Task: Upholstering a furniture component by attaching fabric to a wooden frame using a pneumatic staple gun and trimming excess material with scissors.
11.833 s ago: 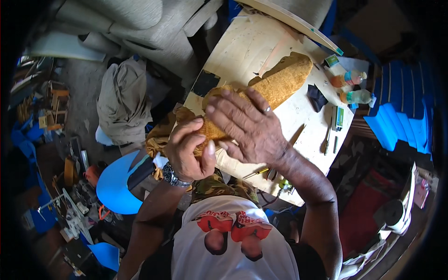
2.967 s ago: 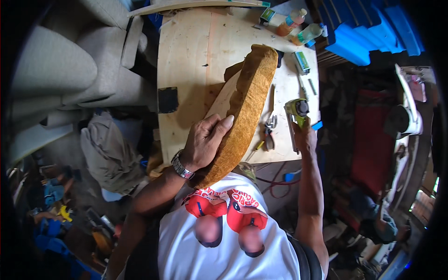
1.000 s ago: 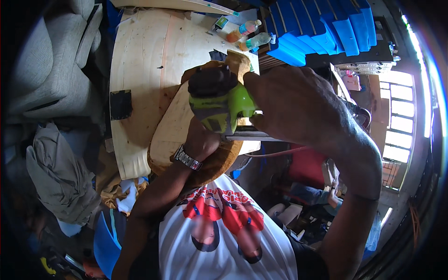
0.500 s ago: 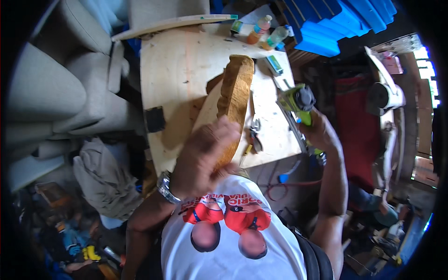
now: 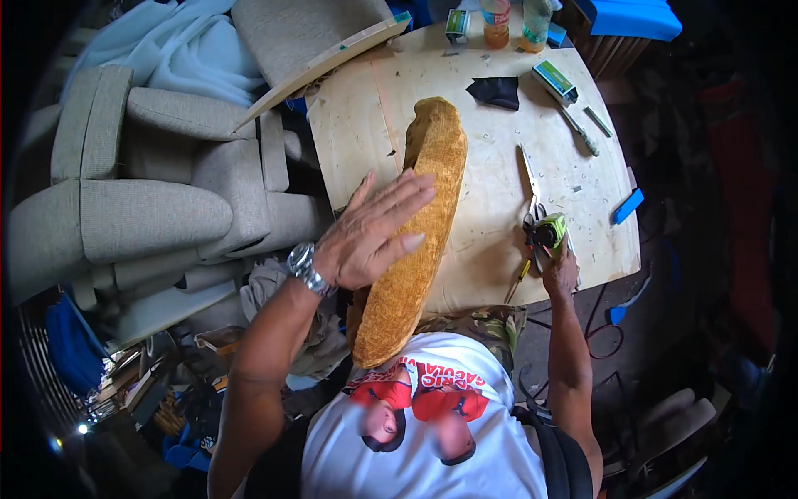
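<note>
A long, curved piece covered in gold-brown plush fabric [image 5: 432,212] stretches from the worktable toward my shirt. My left hand [image 5: 374,229] lies over its left side with the fingers spread, seemingly resting on the fabric. In my right hand [image 5: 562,273] is a lime-green and black staple gun [image 5: 549,230], its handle inside my curled fingers. The gun is low over the table's right part, overlapping the handles of a pair of scissors [image 5: 530,179]. A yellow-handled screwdriver [image 5: 519,274] lies just left of it.
The pale plywood table [image 5: 490,141] also bears a black fabric scrap [image 5: 496,92], a green-and-white box [image 5: 554,81], a blue block [image 5: 628,206] and bottles [image 5: 496,23]. Beige upholstered seat parts [image 5: 141,212] are stacked at left. A hose [image 5: 605,349] hangs at the table's front right.
My right hand has brought the staple gun down toward the scissors. My left hand has flattened and spread over the fabric piece, whose near end now shows. The view has shifted.
</note>
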### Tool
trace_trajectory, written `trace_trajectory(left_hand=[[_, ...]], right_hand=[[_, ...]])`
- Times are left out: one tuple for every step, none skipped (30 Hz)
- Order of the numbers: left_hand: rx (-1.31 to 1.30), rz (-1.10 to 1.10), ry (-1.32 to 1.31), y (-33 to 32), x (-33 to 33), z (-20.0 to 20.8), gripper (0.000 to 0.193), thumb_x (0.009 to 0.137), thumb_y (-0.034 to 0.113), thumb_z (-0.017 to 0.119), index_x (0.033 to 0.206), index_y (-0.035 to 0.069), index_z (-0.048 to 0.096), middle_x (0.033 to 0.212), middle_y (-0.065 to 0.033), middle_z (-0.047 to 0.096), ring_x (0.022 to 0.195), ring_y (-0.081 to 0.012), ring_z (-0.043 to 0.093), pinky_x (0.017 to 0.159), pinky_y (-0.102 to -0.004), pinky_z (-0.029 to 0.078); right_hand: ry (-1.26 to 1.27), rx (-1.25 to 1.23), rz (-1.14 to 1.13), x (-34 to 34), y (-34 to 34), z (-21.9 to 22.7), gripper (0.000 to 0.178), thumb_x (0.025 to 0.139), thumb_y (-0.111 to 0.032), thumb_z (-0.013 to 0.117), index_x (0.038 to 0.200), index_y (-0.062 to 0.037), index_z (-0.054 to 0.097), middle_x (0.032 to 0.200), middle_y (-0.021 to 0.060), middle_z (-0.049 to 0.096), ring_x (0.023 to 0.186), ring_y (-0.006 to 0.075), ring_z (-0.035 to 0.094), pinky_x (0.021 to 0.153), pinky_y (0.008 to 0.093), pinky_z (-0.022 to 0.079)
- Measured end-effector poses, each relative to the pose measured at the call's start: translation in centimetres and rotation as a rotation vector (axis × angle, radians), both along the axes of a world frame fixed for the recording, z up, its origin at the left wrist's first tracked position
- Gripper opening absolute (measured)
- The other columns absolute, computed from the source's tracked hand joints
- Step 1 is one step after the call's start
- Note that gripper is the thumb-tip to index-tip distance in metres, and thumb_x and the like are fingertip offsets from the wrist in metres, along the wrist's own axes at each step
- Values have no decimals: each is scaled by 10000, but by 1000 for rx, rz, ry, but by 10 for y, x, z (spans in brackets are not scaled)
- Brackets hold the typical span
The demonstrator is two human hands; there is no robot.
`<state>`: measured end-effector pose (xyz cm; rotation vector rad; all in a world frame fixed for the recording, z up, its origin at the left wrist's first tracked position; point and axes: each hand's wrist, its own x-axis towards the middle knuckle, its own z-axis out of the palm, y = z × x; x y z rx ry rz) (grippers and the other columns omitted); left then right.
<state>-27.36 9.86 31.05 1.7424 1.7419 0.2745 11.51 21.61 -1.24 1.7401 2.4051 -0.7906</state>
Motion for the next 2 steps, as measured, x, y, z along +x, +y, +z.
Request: trace_trajectory(left_hand=[[-18, 4, 23, 8, -8, -7, 601, 971, 344, 453, 1516, 114, 343, 1588, -128, 294, 1490, -313, 219, 1174, -589, 40], [-22, -48, 69, 19, -16, -15, 606, 978, 359, 444, 1526, 128, 327, 1589, -142, 285, 1490, -315, 218, 1175, -582, 22]], right_hand=[[39, 101, 46, -3, -3, -1, 778, 865, -210, 637, 1538, -163, 249, 1106, 231, 625, 986, 397, 608, 811, 491, 501], [-1, 81, 28, -5, -3, -9, 825, 857, -197, 635, 1555, -183, 195, 1128, 196, 629, 1006, 397, 604, 857, 486, 491]])
